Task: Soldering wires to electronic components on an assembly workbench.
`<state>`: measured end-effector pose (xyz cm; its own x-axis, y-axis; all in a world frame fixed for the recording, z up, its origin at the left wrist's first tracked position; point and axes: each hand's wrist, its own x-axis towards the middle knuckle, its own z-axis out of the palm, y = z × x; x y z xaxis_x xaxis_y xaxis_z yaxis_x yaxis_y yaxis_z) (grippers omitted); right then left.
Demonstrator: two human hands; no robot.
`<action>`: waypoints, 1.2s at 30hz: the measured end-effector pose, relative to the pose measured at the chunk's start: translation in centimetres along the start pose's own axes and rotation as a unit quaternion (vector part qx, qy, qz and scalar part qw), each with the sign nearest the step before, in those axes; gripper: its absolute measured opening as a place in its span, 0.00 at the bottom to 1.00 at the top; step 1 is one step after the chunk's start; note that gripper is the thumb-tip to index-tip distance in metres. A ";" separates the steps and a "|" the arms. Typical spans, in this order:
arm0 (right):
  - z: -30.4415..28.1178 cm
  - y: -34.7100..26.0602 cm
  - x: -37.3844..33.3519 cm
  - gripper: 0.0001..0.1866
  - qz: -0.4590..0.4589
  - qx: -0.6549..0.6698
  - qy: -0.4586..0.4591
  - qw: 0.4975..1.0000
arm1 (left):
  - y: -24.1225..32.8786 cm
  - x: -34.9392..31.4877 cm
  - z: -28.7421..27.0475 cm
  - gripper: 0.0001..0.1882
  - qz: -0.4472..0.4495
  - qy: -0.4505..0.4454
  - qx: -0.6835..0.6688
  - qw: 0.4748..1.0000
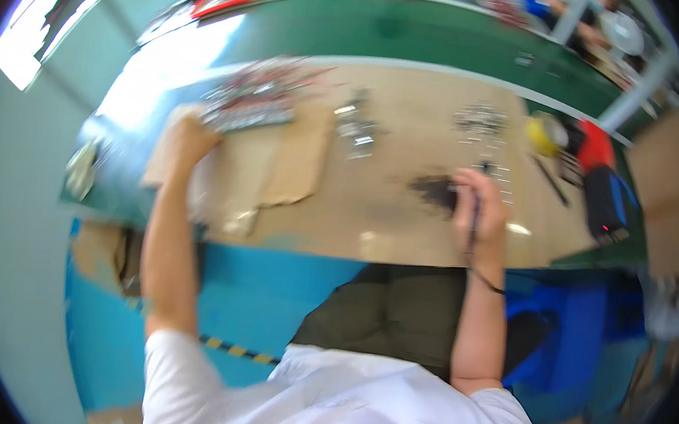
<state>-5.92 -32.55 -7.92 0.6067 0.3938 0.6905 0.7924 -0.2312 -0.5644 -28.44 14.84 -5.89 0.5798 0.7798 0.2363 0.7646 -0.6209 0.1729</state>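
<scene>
Closest to my camera, a white shirt point(340, 390) is filling the lower middle, and dark trousers point(391, 313) are reaching under the near edge of the desk point(120, 177). Towards the right end of that edge I am seeing the right hand point(486, 217) nearly closed, its fingers pinching a dark pen-shaped tool point(475, 224), with a thin dark cord point(485, 283) crossing the wrist. Just left of those fingers, a heap of black bits point(436, 190) is lying on the brown sheet point(395, 225) that is covering much of the desk. By the desk's right edge, a dark box point(605, 204) with a small red light is standing, and a black stick point(550, 182) is lying beside it. Near the left edge, a pale crumpled thing point(81, 169) is resting. The left hand point(191, 141) is curling over the left end of a bundle of silver parts with red wires point(252, 103); it is blurring, so I cannot tell how far open it is or whether it is gripping one. That bundle is sitting towards the far left corner, at the top of some cardboard point(304, 160). Further along, a loose group of silver pieces point(354, 132) is lying mid-desk, more small metal pieces point(481, 121) are lying beyond the right hand, and a yellow roll point(544, 133) is sitting towards the far right corner.
</scene>
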 end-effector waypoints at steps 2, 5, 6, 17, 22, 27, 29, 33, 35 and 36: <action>1.6 -0.1 -0.1 0.11 -0.002 0.034 -0.008 0.999 | -4.6 -1.3 0.4 0.15 0.171 0.174 -0.050 0.968; 0.7 -0.4 -0.2 0.13 0.013 0.034 0.009 0.999 | -1.6 -2.4 -2.5 0.14 0.010 0.252 0.076 0.965; 0.7 -0.3 -0.2 0.13 0.011 0.029 0.008 0.999 | -1.4 -2.5 -3.0 0.14 0.016 0.292 0.050 0.955; 0.3 0.5 0.4 0.20 0.030 -0.008 -0.018 0.999 | 15.7 -11.7 -5.5 0.11 0.295 -0.178 -0.381 0.858; 0.5 0.8 0.7 0.20 -0.020 -0.032 -0.029 0.999 | 19.0 -12.4 -1.6 0.13 0.430 -0.249 -0.295 0.816; -0.3 -0.1 1.5 0.20 -0.009 0.028 -0.066 0.997 | 21.6 -11.3 -4.3 0.19 0.416 -0.261 -0.310 0.814; -0.3 -0.4 2.2 0.20 -0.021 0.028 -0.084 0.996 | 22.8 -10.2 -4.5 0.24 0.304 -0.371 -0.435 0.762; 0.2 -0.4 2.7 0.19 -0.031 0.036 -0.125 0.991 | 26.0 -9.0 -3.1 0.16 0.184 -0.398 -0.640 0.631; 0.5 -0.1 2.6 0.18 -0.027 0.033 -0.143 0.989 | 27.6 -8.3 -2.3 0.15 0.160 -0.388 -0.644 0.640; 0.7 0.2 2.4 0.18 -0.022 0.029 -0.151 0.988 | 28.2 -8.1 -1.9 0.14 0.130 -0.374 -0.646 0.652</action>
<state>-4.34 -30.96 -6.66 0.5186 0.6517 0.5535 0.8073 -0.1601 -0.5680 -12.09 -9.17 -1.12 0.9875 0.1548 -0.0312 0.0175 0.0889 0.9959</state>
